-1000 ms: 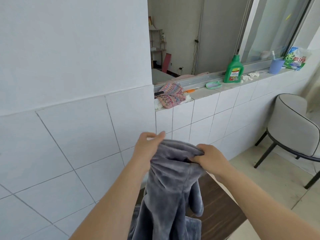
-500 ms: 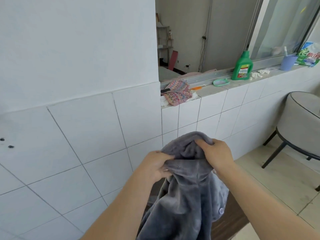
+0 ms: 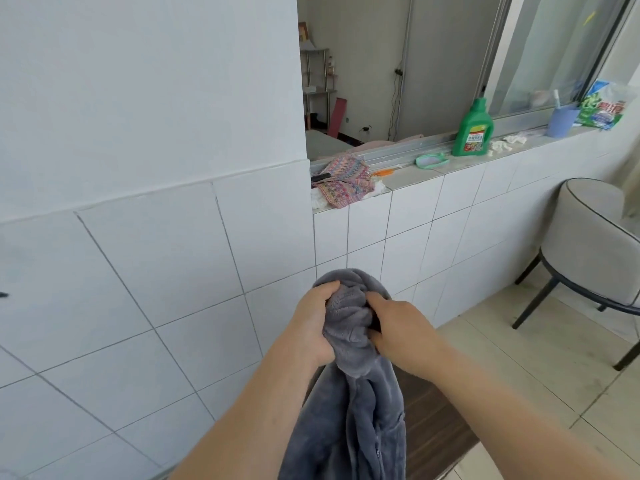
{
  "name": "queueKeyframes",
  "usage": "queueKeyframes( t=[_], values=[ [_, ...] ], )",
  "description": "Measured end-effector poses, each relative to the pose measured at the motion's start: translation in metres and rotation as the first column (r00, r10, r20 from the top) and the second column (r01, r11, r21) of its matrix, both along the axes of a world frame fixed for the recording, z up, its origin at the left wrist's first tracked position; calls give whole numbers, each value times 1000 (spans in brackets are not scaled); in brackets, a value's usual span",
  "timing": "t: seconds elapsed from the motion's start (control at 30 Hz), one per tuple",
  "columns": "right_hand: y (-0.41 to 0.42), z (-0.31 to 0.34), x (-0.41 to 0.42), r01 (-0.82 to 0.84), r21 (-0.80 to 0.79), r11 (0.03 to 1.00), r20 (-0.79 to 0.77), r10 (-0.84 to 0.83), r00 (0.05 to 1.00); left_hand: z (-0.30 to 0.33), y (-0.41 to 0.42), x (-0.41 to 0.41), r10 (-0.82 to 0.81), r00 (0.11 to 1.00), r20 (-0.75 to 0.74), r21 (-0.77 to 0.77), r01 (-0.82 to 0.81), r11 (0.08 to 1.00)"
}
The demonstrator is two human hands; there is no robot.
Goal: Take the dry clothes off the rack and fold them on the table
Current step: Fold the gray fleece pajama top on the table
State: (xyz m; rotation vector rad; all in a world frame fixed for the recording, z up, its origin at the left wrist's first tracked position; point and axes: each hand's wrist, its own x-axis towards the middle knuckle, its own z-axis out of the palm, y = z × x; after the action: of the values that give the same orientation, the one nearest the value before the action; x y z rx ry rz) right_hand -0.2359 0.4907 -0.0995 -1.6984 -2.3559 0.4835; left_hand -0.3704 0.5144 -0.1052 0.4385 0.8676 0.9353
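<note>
A grey fleece garment hangs bunched in front of me, its lower part running out of the bottom of the view. My left hand grips its top on the left side. My right hand grips the top on the right, fingers dug into the folds. Both hands are close together, almost touching. Under the garment shows a strip of dark wooden table. No drying rack is in view.
A white tiled wall stands close ahead. On the ledge lie a patterned cloth, a green detergent bottle, a blue cup and a bag. A beige chair stands at right on the tiled floor.
My hands have come closer together at the garment's top, bunching it tighter. The view has shifted slightly left and down.
</note>
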Motion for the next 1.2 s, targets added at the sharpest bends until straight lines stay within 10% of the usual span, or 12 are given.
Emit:
queueKeyframes(
  t=[0.23,0.37,0.5,0.63,0.73,0.8,0.93,1.0,1.07,1.2],
  values=[
    [12,1,9,148,24,989,-113,-145,983,-1,-8,-17,-200,976,84,306,166,938],
    [13,15,9,257,-75,963,-387,-266,883,-4,-11,-32,-369,873,-317,454,482,750],
    [18,40,9,303,30,952,-480,-252,840,-18,-11,-25,-113,620,-776,366,589,721],
    [16,71,14,503,286,816,-589,-264,763,-28,4,-27,246,38,-968,221,590,776],
    [14,102,31,676,327,660,-754,-249,608,-49,10,-52,154,-317,-936,-65,583,810],
    [18,115,42,696,347,628,-750,-259,608,-59,7,-66,9,-364,-931,-201,533,822],
    [22,94,31,562,364,743,-452,-387,804,-23,5,-42,82,-238,-968,-66,554,830],
    [21,75,15,499,366,786,-452,-319,833,19,2,-18,265,175,-948,315,406,858],
    [17,61,1,418,311,854,-542,-202,816,56,-11,-3,99,749,-655,324,159,933],
    [1,41,-11,64,118,991,-595,19,804,58,-19,-5,-56,921,-386,248,162,955]
  ],
)
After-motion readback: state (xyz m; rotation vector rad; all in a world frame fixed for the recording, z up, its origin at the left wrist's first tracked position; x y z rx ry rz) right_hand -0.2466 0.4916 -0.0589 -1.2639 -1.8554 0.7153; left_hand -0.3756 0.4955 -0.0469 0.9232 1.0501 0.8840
